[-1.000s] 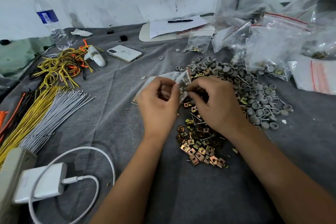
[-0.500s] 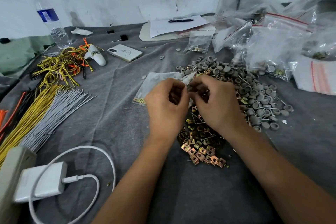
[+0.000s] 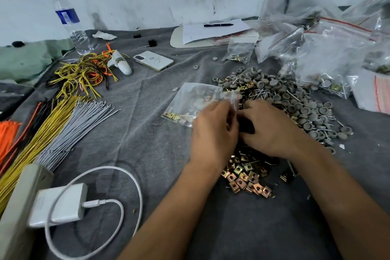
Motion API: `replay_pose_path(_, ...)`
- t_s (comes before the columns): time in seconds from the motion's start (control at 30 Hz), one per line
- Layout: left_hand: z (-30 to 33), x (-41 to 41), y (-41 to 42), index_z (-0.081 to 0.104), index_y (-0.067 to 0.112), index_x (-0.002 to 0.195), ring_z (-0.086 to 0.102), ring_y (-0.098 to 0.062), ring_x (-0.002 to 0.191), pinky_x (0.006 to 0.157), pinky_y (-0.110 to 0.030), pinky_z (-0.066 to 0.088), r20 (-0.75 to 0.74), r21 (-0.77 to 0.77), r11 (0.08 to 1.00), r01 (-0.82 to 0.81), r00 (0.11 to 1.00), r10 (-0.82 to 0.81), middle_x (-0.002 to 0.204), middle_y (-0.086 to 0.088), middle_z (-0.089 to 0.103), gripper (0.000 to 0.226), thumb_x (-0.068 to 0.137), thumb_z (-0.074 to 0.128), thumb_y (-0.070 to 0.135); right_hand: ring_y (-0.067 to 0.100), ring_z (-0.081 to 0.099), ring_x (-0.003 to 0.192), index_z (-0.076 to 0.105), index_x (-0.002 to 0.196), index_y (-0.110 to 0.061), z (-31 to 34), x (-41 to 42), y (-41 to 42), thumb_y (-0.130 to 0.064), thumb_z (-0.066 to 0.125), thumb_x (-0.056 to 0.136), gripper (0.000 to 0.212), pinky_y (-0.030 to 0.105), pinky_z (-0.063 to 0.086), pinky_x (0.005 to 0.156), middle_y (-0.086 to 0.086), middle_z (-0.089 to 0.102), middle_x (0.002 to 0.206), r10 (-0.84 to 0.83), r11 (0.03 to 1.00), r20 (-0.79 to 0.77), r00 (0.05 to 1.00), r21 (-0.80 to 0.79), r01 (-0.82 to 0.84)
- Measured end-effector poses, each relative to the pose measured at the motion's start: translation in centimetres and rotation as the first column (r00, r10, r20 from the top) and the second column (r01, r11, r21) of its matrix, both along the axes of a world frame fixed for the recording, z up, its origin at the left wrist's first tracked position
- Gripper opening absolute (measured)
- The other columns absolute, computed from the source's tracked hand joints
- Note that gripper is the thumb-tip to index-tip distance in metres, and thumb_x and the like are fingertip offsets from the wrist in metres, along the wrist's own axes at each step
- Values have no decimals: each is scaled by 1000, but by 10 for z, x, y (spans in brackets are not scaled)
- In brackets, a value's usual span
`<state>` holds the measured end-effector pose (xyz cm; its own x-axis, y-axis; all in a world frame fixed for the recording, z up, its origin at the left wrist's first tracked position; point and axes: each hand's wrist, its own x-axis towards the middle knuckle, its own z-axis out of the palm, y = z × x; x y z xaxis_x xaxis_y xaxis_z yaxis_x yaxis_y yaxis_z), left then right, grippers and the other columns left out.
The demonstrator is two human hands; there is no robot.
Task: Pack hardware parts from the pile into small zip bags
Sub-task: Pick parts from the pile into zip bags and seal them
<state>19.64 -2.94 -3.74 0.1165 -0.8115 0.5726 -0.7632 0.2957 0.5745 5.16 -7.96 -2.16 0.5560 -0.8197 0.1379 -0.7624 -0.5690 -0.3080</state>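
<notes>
left hand [image 3: 213, 133] and right hand [image 3: 272, 131], fingers curled, both pinching the small clear plastic zip bag [image 3: 194, 101] at 12 o'clock.

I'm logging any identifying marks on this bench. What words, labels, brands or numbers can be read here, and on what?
No text can be read.
Water bottle: blue label, print too blurred.
Phone: dark scribble-like mark on its back, not legible.
Paper under the pen: faint writing, too small.
White packet: red printing, too blurred.
</notes>
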Motion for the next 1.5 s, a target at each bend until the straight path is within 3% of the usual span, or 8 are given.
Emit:
replay_pose_path(0.33,5,-12,8,65,8,99,55,-19,78,68,-30,39,129,110,994,-19,992,5,92,-8,65,6,96,60,7,11,61,95,74,94,-19,1,-11,-8,-18,76,77,17,38,54,84,-4,60,105,144,972,120,982,168,-163)
replay_pose_path(0.57,6,-24,15,62,5,100,53,-26,69,61,-34,31,251,118,990,-74,967,42,89,-13,61,14,90,63,-4,0,63,89,71,84,-18,1,-16,-9,1,78,74,23,13,48,70,-24,60,100,195,939,261,946,229,-257)
replay_pose_path(0.8,8,-26,19,62,6,100,62,-31,74,60,-34,36,284,160,984,-78,958,29,91,-13,63,18,86,66,-6,10,47,96,53,78,-47,3,-12,-4,-18,80,77,40,32,47,81,-9,49,101,72,986,114,991,140,-88)
replay_pose_path(0.93,7,-25,19,62,8,110,63,-30,83,66,-34,40,298,150,986,-72,954,24,98,-12,64,26,87,65,-5,10,49,92,70,87,-30,2,-8,-3,-26,80,76,16,36,50,77,-8,51,99,13,996,79,997,86,-20)
replay_pose_path(1.07,6,-24,18,60,10,103,61,-28,80,65,-32,36,269,149,986,-80,962,38,94,-11,63,22,87,64,-5,6,42,86,69,87,-22,-2,-9,-4,-34,82,77,20,27,40,71,-13,46,92,-22,999,34,999,-24,23)
replay_pose_path(1.17,5,-19,14,52,17,85,48,-19,65,61,-28,29,174,87,988,-129,978,112,78,-1,54,20,89,63,1,11,45,90,66,82,-21,-1,-9,-5,-37,75,78,19,30,39,75,-10,48,91,-69,994,116,991,-77,78)
replay_pose_path(1.33,-1,-6,5,66,14,84,61,-8,64,60,-35,55,-210,15,994,-105,972,106,73,6,65,10,91,69,7,17,57,79,61,90,-23,2,-8,-3,-32,62,85,11,34,46,65,-13,57,86,-134,977,449,884,-92,195)
replay_pose_path(1.5,-2,-4,0,68,15,84,64,-6,65,58,-20,52,-491,-89,987,-132,868,72,71,11,65,14,88,73,3,-2,63,80,67,98,-22,1,-4,2,-17,67,94,7,11,48,66,-16,66,84,-64,986,544,836,-93,136)
